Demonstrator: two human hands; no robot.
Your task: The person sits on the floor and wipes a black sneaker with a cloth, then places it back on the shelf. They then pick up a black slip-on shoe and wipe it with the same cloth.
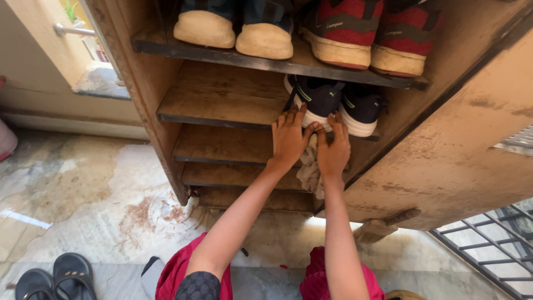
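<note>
A pair of black sandals (54, 278) is lying on the stained floor (94, 194) at far left. Inside the wooden shoe rack (444, 144), the left hand (288, 139) is lying flat with fingers spread on the shelf edge, touching the toes of 2 black sneakers (338, 103). Just beside it, the right hand (333, 150) is pressing a pale cloth (310, 172) against the shelf, fingers extended. Red sneakers (369, 36) are sitting on the shelf above.
</note>
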